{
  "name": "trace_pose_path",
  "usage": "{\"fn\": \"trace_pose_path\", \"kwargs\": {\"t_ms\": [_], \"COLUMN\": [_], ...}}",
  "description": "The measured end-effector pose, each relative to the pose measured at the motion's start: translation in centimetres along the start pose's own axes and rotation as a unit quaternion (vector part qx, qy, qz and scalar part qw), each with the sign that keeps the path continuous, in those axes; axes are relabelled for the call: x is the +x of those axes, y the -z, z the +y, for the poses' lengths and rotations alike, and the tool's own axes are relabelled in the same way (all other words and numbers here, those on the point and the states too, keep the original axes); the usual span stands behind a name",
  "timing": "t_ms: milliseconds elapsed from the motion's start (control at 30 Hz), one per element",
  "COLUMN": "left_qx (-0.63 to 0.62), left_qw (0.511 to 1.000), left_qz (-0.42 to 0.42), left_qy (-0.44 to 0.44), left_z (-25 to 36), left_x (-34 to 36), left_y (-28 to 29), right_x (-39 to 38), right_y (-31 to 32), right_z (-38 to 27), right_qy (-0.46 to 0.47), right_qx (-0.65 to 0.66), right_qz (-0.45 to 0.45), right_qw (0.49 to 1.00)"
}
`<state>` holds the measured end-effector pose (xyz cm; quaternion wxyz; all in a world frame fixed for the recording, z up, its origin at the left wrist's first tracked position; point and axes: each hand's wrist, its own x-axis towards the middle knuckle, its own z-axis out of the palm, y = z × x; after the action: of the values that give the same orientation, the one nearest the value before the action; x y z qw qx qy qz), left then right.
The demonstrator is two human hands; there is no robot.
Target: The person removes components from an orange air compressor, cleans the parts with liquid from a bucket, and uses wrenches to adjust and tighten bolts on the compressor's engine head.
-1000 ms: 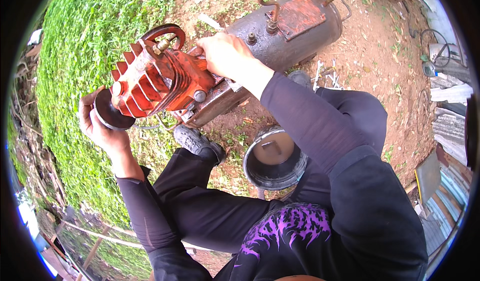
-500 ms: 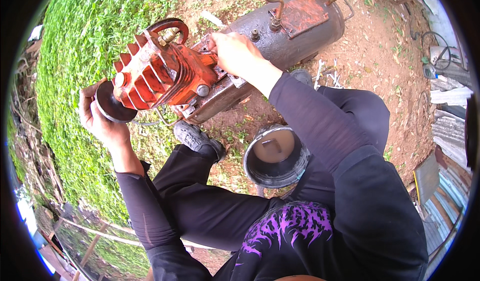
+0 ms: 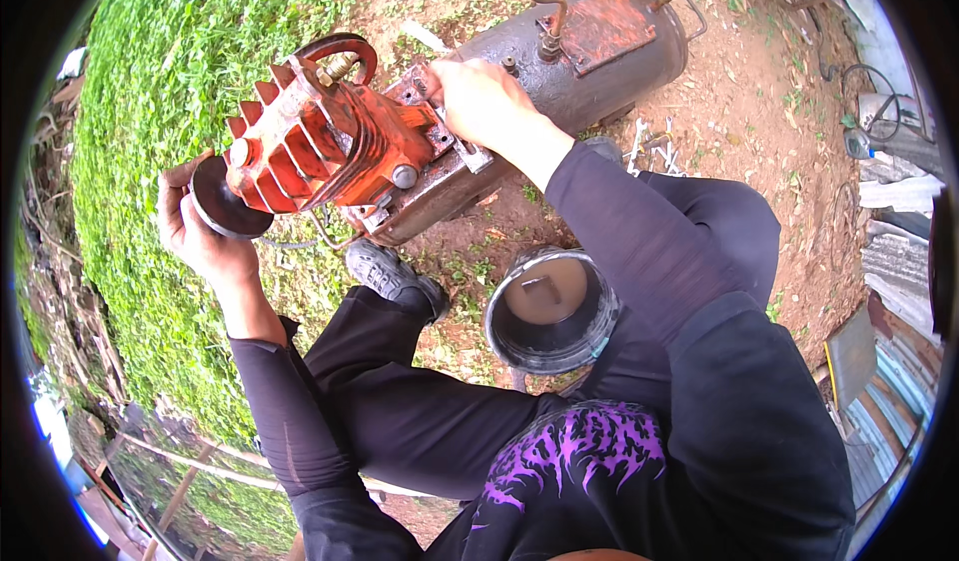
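Your left hand [image 3: 213,249] grasps the black, round disc [image 3: 228,206] at the left end of the orange, finned metal pump [image 3: 320,151]. The pump sits on the rusty metal mounting plate [image 3: 408,91], left of the dark, cylindrical metal tank [image 3: 609,71]. Your right hand [image 3: 486,103] is at the plate, fingers curled; whether it grips anything cannot be determined.

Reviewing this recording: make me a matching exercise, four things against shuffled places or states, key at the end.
1. Left hand
2. Right hand
3. Bucket
4. Tank

A. Contains murky brown liquid
B. Fingers bent, just right of the red finned block
C. Dark, with a reddish plate on top
D. Holding the edge of the round black disc

Pairs: 1-D, 2-B, 3-A, 4-C
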<state>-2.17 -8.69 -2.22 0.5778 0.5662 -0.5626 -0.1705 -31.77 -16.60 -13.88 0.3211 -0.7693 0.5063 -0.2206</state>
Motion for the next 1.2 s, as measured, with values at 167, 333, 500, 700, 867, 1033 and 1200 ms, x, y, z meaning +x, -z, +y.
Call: {"fn": "trace_pose_path", "kwargs": {"t_ms": [167,333,500,700,867,1033,1200], "left_qx": [-0.019,-0.026,-0.028,-0.04,-0.049,-0.024,-0.007], "left_qw": [1.0,1.0,0.999,0.999,0.999,1.0,1.0], "left_qz": [-0.008,-0.003,0.006,-0.008,-0.017,0.003,0.006], "left_qy": [0.005,0.006,0.015,0.001,0.008,0.019,0.024], "left_z": [-0.3,-0.2,-0.3,-0.4,-0.3,0.1,0.4], "left_x": [0.0,0.0,0.0,0.1,0.1,-0.1,0.0], "left_y": [0.4,0.4,0.3,0.4,0.4,0.2,-0.4], "right_x": [-0.1,0.3,0.4,1.2,1.5,1.2,1.2], "right_y": [0.0,-1.3,-1.0,-1.2,-0.5,-0.2,-1.1], "right_z": [0.3,1.3,0.0,-0.4,-0.1,-0.8,-0.1], "right_qy": [0.046,-0.034,-0.02,0.02,0.027,-0.044,-0.015], "right_qx": [0.068,0.02,-0.007,-0.031,0.001,-0.048,-0.055], "right_qz": [0.005,0.064,0.02,0.034,0.009,0.017,0.016], "right_qw": [0.997,0.997,1.0,0.999,1.0,0.998,0.998]}}
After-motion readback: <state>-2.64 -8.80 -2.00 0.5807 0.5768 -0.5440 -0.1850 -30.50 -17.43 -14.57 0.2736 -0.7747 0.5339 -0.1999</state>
